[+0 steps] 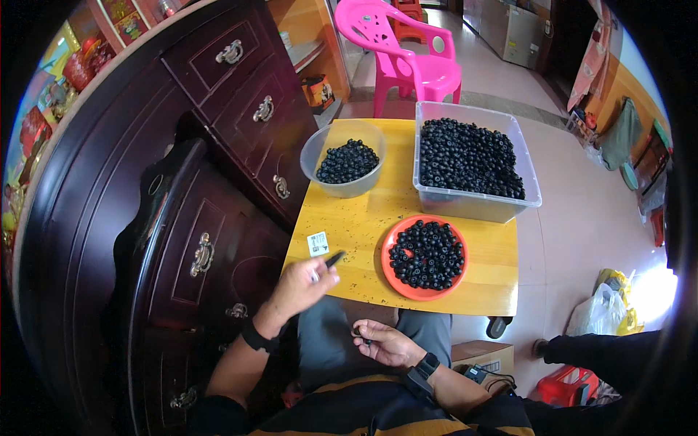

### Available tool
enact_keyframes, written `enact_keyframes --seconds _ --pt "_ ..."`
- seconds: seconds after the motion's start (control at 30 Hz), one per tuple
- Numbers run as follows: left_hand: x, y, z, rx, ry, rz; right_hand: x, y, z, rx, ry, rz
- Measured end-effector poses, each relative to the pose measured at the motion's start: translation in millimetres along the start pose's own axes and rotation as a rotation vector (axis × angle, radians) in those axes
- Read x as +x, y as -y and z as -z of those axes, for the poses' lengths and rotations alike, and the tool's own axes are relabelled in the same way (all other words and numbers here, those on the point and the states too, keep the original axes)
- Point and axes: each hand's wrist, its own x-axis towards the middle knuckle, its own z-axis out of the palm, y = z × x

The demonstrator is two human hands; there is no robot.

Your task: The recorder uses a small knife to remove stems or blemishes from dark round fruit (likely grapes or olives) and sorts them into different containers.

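My left hand (304,285) is closed round a slim tool with a black end (334,259), held over the near left edge of the yellow table (349,225). What kind of tool it is cannot be made out. Low over my lap, my right hand (391,346) pinches a small black round part (367,341), mostly hidden by the fingers. An orange-red plate (388,273) carries many black ring-like parts (429,251). Farther off stand a round clear tub (311,154) and a big rectangular clear bin (472,208), both filled with similar black parts.
A small white printed card (318,243) lies on the table among dark crumbs. Dark wooden drawers (218,240) crowd the left side. Behind the table stands a pink plastic chair (429,73). A cardboard box (483,356) and plastic bags (600,312) are at the right.
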Motion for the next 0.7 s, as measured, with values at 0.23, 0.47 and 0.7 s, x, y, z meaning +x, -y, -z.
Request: enact_keyframes --seconds 0.23,0.47,0.7 --pt "-59.0 16.8 -17.7 -0.123 0.059 -0.059 12.8 0.9 -28.0 -0.033 -0.03 0.01" --pt "-86.7 23.0 -8.9 -0.115 -0.002 -0.075 27.0 -1.3 -62.8 -0.029 0.051 -0.009" --pt "-102.1 19.0 -1.1 -0.254 -0.054 -0.056 34.8 -8.6 -78.0 -0.018 0.067 -0.025"
